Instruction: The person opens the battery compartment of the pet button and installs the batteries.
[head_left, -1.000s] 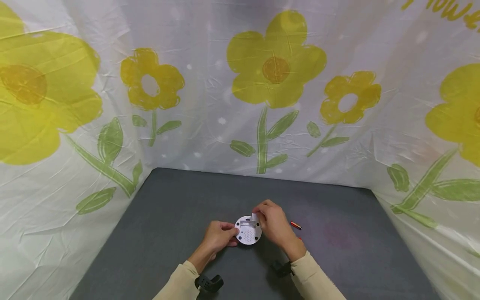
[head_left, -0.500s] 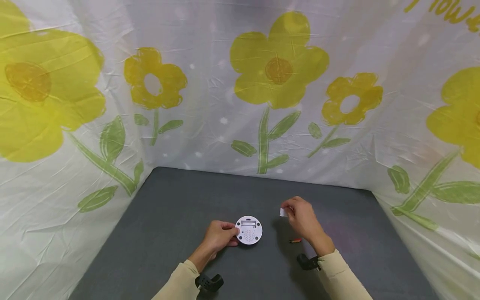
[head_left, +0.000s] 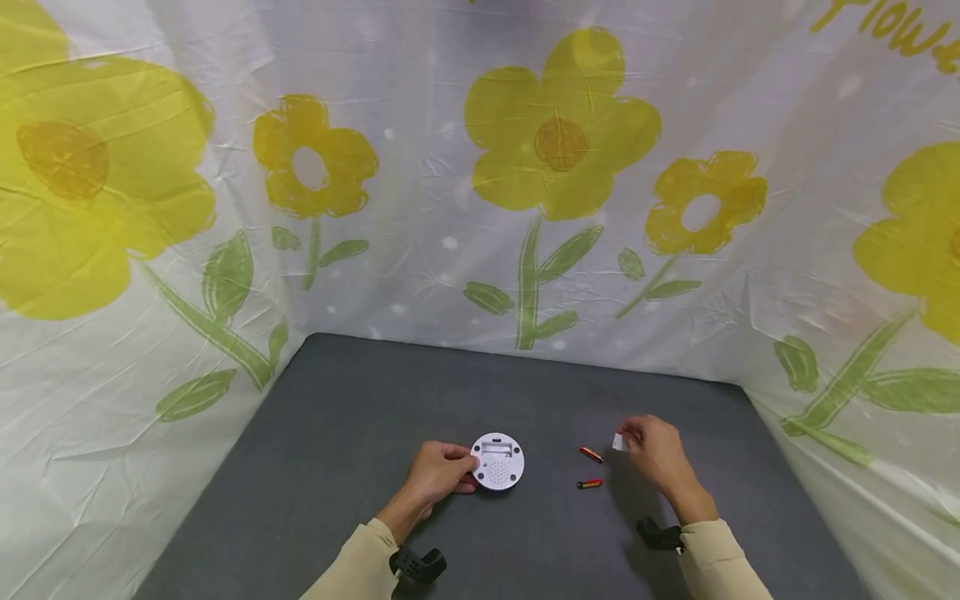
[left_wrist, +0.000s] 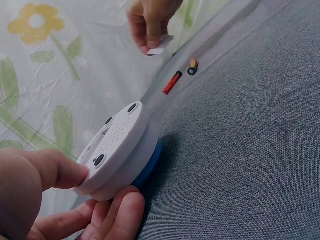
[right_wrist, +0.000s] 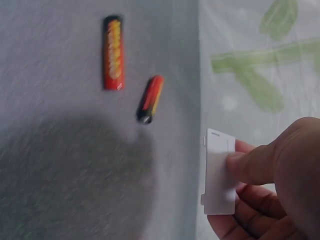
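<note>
My left hand (head_left: 437,468) grips the rim of a round white device (head_left: 498,472), thumb on top and fingers underneath. Its upturned underside shows an uncovered battery compartment (head_left: 496,450), a patch of small holes and dark round feet. A blue part (left_wrist: 150,165) shows below the white body in the left wrist view. Off to the right, my right hand (head_left: 660,454) pinches a small white battery cover (right_wrist: 220,172) with two tabs along one edge. Two red and black batteries, one battery (head_left: 591,454) farther back and another battery (head_left: 589,483) nearer, lie between the device and my right hand.
The dark grey table (head_left: 390,383) carries all of this. A white curtain (head_left: 420,250) printed with yellow flowers hangs along its back and sides. Each wrist wears a black camera mount, such as the left mount (head_left: 417,567).
My right hand has moved right, away from the device, carrying the battery cover past the batteries, which now show fully. My left hand and the device have stayed in place.
</note>
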